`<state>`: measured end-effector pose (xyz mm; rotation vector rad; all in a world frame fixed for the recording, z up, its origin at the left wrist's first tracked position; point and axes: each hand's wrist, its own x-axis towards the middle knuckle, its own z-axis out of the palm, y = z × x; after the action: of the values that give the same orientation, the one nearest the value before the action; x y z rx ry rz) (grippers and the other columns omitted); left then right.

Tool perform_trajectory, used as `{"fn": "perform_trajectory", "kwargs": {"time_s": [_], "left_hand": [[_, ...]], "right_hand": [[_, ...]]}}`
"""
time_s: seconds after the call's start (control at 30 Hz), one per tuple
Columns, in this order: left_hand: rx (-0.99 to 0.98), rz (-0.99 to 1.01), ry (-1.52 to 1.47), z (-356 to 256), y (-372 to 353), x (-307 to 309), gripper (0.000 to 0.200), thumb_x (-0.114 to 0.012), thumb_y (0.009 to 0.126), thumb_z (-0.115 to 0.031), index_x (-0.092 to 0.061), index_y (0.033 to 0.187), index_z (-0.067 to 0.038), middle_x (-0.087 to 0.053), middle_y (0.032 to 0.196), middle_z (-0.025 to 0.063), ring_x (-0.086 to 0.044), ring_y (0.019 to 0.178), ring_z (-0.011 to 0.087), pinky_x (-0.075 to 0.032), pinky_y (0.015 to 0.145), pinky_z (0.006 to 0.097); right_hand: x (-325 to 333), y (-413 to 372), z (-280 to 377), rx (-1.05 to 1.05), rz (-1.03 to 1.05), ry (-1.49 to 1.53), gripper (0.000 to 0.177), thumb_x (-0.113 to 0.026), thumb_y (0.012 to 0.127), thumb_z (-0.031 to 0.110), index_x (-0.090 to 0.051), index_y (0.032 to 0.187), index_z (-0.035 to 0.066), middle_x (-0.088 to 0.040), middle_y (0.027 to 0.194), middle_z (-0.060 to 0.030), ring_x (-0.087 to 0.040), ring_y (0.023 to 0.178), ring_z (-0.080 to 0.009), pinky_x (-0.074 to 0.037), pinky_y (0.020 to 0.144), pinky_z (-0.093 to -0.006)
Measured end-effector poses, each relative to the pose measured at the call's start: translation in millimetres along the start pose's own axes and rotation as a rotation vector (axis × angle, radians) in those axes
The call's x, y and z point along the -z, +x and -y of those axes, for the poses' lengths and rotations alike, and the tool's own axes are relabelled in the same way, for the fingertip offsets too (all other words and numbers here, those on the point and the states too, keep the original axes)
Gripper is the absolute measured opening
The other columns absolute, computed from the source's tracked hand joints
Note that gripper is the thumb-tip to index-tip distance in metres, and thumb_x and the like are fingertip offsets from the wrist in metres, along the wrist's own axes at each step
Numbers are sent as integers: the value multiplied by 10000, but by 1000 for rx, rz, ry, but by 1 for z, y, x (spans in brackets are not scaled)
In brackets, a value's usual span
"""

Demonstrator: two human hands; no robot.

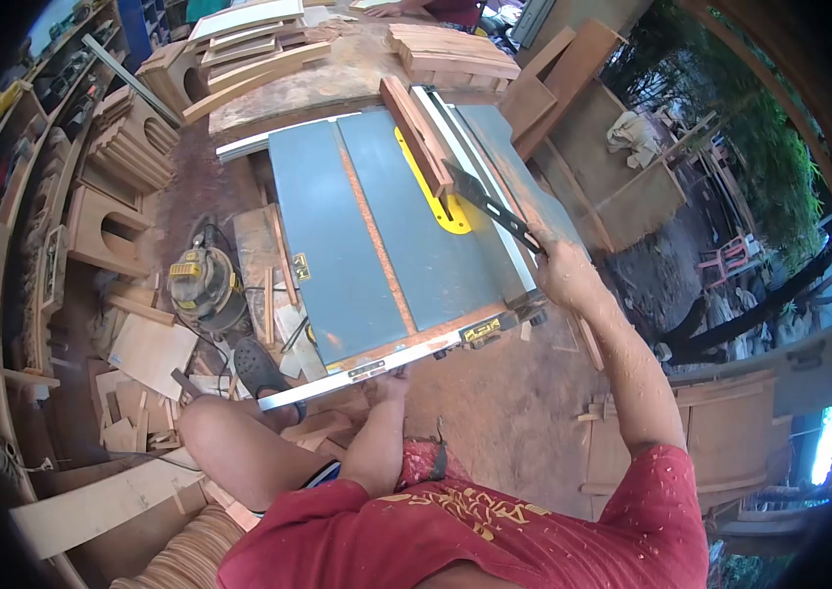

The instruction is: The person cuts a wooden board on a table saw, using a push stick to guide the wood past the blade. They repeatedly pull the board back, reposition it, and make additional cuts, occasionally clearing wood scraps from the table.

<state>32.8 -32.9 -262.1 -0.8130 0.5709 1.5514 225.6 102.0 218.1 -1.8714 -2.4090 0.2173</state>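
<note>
The right hand (568, 275) is closed around the handle of a black push stick (494, 208), which points toward ten o'clock. Also at ten o'clock from that hand, beyond the stick's tip, a long reddish-brown wooden strip (416, 128) lies lengthwise on a table saw (313, 216); the tip appears to meet the strip's near end. A silver rip fence (512, 257) runs along the strip's right side, and a yellow throat plate (454, 218) shows at its left and near end. At eight o'clock from the right hand, the left hand (391, 381) is at the saw's front rail (357, 373), partly hidden; its grip cannot be told. Farther out, stacked planks (450, 54) lie at eleven o'clock, a yellow-and-black shop vacuum (205, 285) at nine.
</note>
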Motion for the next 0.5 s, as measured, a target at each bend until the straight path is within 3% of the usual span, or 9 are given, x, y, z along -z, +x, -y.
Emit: {"fn": "perform_trajectory", "kwargs": {"time_s": [0.07, 0.17, 0.27, 0.3, 0.33, 0.43, 0.5], "left_hand": [[14, 2, -30, -6, 5, 9, 663, -374, 1052, -548, -325, 1584, -155, -325, 1640, 144, -287, 1513, 398, -340, 1184, 640], [85, 48, -199, -18, -15, -3, 520, -374, 1061, -463, -462, 1453, -133, -483, 1486, 154, -472, 1347, 406, -448, 1067, 667], [157, 5, -124, -23, -53, -27, 535, -397, 1048, -505, -501, 1418, -134, -540, 1427, 173, -541, 1275, 440, -467, 1031, 692], [154, -48, -78, -23, -57, -29, 550, -405, 1042, -528, -506, 1418, -140, -538, 1432, 177, -539, 1275, 453, -462, 1024, 698], [148, -6, 109, -28, -47, -14, 569, -416, 1038, -531, -497, 1434, -130, -531, 1448, 186, -535, 1284, 456, -440, 1038, 698], [104, 62, 689, -50, -27, 25, 617, -440, 1028, -540, -480, 1467, -108, -515, 1480, 207, -525, 1303, 463, -398, 1068, 691], [33, 26, 1018, -68, -29, 29, 630, -444, 1024, -549, -482, 1468, -103, -514, 1480, 214, -524, 1307, 464, -399, 1071, 680]], "right_hand": [[-5, 24, 1, 40, -35, -32, 549, -510, 913, 36, -546, 1453, 129, -690, 1009, -322, -675, 987, -488, -532, 886, -540], [4, 79, 23, 24, -9, -57, 541, -502, 906, 35, -571, 1430, 151, -716, 924, -285, -724, 797, -428, -591, 695, -516], [38, 169, 64, 77, 96, -99, 561, -480, 867, 4, -613, 1391, 155, -728, 913, -261, -727, 634, -352, -598, 510, -445], [47, 193, 83, 97, 92, -186, 503, -502, 860, 17, -638, 1338, 94, -727, 980, -276, -749, 776, -363, -618, 646, -479], [40, 226, 89, 179, -71, -374, 427, -539, 867, 49, -649, 1279, 25, -728, 1054, -267, -739, 957, -374, -597, 819, -511], [61, 253, 127, 152, -168, -433, 341, -577, 892, 96, -702, 1199, 14, -742, 1101, -218, -720, 1063, -352, -574, 893, -498], [74, 241, 149, 218, -139, -600, 296, -596, 908, 120, -741, 1158, 56, -755, 1106, -171, -732, 1051, -314, -585, 862, -467]]}}
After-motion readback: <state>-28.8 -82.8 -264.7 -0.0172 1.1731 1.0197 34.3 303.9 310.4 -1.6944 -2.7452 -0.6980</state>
